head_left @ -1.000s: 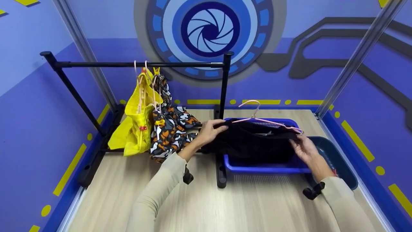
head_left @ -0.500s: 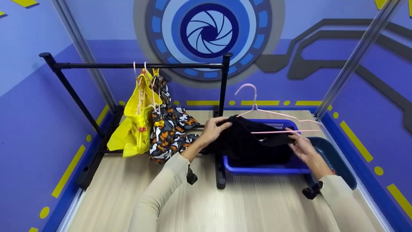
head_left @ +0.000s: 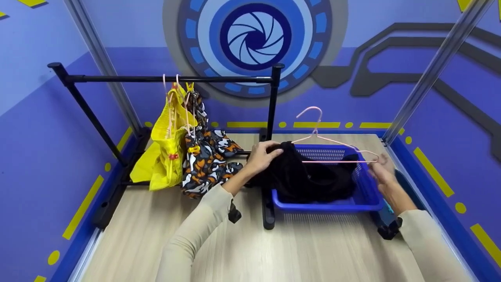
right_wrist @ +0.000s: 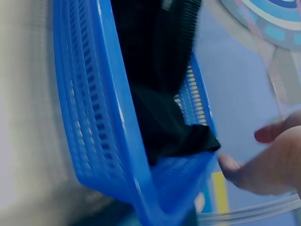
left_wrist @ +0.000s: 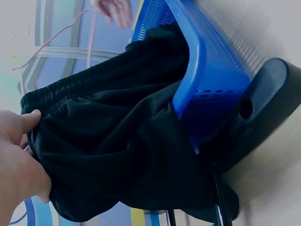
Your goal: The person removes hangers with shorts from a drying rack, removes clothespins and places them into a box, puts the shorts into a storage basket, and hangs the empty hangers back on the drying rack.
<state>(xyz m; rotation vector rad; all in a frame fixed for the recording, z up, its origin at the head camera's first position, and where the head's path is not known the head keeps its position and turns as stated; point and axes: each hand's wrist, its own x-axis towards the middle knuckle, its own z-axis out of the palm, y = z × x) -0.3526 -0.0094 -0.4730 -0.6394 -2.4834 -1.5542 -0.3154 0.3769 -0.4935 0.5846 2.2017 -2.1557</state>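
Observation:
My left hand (head_left: 260,159) pinches the gathered waistband of black elastic-waist pants (left_wrist: 103,127) between thumb and fingers. The pants (head_left: 313,184) sag down into a blue plastic basket (head_left: 332,207). A pink wire hanger (head_left: 340,161) stands hook-up over the basket, its left end tucked inside the waistband beside my left hand. My right hand (head_left: 385,176), blurred, is at the hanger's right end. In the right wrist view, the right hand (right_wrist: 268,165) has thumb and finger spread apart, off the pants. The right side of the waistband has slumped onto the basket.
A black garment rack (head_left: 137,79) stands at the left, with a yellow garment (head_left: 168,149) and a camouflage-patterned garment (head_left: 211,160) on pink hangers. Its right foot (head_left: 269,213) is beside the basket. A dark green tub (head_left: 411,188) sits behind my right forearm.
The hanger's right end has come out of the waistband, and the hanger has risen. My right hand has let go of the waistband and moved right to the hanger's end. The left hand keeps its grip.

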